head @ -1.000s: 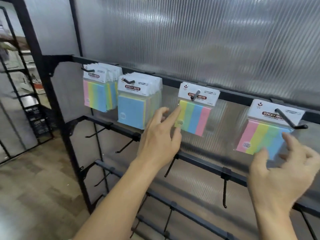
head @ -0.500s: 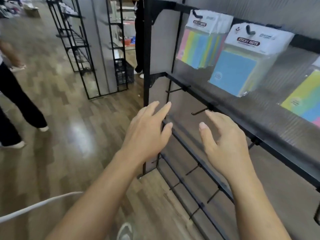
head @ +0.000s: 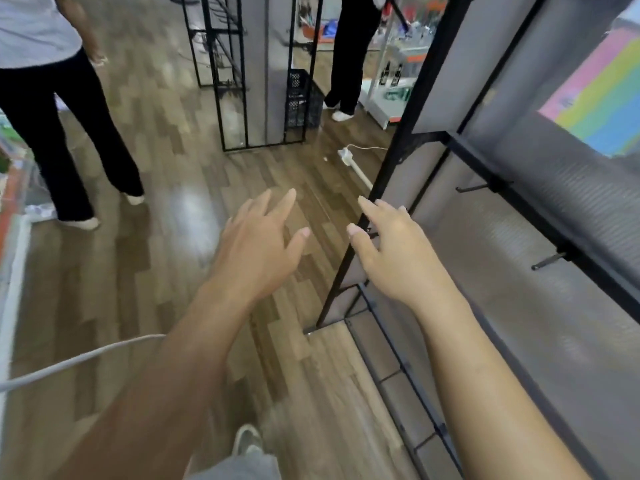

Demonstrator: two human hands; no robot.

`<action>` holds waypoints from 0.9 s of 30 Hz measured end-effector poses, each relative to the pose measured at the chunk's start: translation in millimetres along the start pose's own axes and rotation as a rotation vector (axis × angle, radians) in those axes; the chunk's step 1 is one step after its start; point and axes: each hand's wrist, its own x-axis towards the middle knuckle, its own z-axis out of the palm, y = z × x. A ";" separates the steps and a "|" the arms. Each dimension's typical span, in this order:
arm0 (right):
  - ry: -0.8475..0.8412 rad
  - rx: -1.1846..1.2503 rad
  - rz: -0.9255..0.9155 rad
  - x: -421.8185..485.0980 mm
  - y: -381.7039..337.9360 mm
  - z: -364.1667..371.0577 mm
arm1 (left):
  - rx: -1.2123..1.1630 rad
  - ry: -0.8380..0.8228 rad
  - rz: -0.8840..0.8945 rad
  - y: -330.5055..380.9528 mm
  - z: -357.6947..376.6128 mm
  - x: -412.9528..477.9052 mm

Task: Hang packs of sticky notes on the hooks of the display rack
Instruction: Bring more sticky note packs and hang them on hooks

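Item 1. Left hand [head: 258, 251]: palm down over the wooden floor [head: 166, 188], fingers [head: 285, 202] spread and loosely straight, holding nothing.

Item 2. Right hand [head: 398, 251]: palm down, fingers [head: 369, 206] spread, holding nothing. It lies in front of the black corner post of the display rack [head: 398, 161]; whether it touches the post cannot be told.

Item 3. Pack of sticky notes [head: 599, 98]: one, striped pink, yellow, green and blue, blurred. It sits high on the rack at the right edge of view, well apart from both hands, with its top cut off by the frame.

Item 4. Hooks [head: 471, 188]: two black ones, bare, jutting from the rail below the pack.

Item 5. Surroundings: a white cable [head: 79, 362] beside the left forearm, a white power strip [head: 346, 155] on the floor near the post, a black crate [head: 299, 98] against a second rack [head: 235, 81], and two bystanders in dark trousers, one at left [head: 52, 98] and one behind [head: 353, 53].
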 end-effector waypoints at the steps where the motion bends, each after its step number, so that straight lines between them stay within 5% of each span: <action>1: -0.003 0.006 0.001 14.1 -6.3 3.2 | -0.009 0.000 -0.004 -9.2 -2.7 12.1; 15: -0.009 0.097 0.043 167.4 -41.2 34.7 | -0.013 0.013 0.028 -85.4 -16.3 154.3; 27: -0.005 0.154 0.008 411.2 -65.7 45.0 | 0.013 0.090 -0.046 -127.9 -37.2 371.9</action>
